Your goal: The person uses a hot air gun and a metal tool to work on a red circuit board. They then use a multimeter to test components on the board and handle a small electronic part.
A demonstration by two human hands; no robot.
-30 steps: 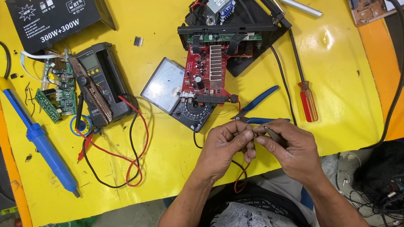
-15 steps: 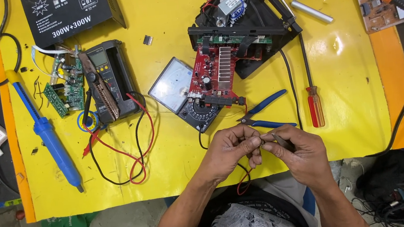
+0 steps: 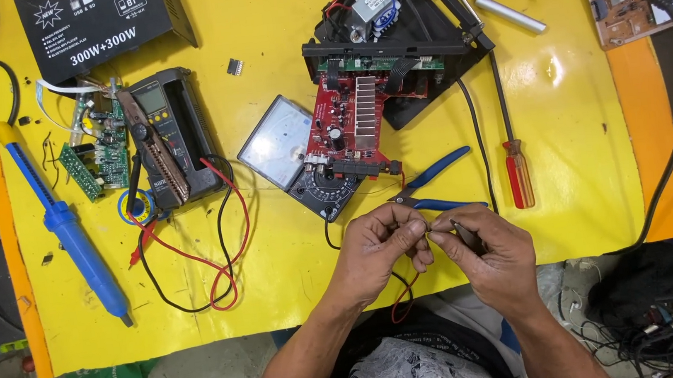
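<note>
Both hands meet at the near edge of the yellow workbench sheet [image 3: 269, 21]: the left hand [image 3: 378, 247] pinches a small part, too tiny to identify, between thumb and forefinger, while the right hand [image 3: 489, 252] is closed around a slim dark tool [image 3: 468, 236] whose tip points left toward that pinch. Fingertips of the two hands nearly touch. Just beyond them lie blue-handled pliers [image 3: 436, 187], with a red circuit board [image 3: 351, 125] farther away.

Bare forearms, dark frayed clothing
</note>
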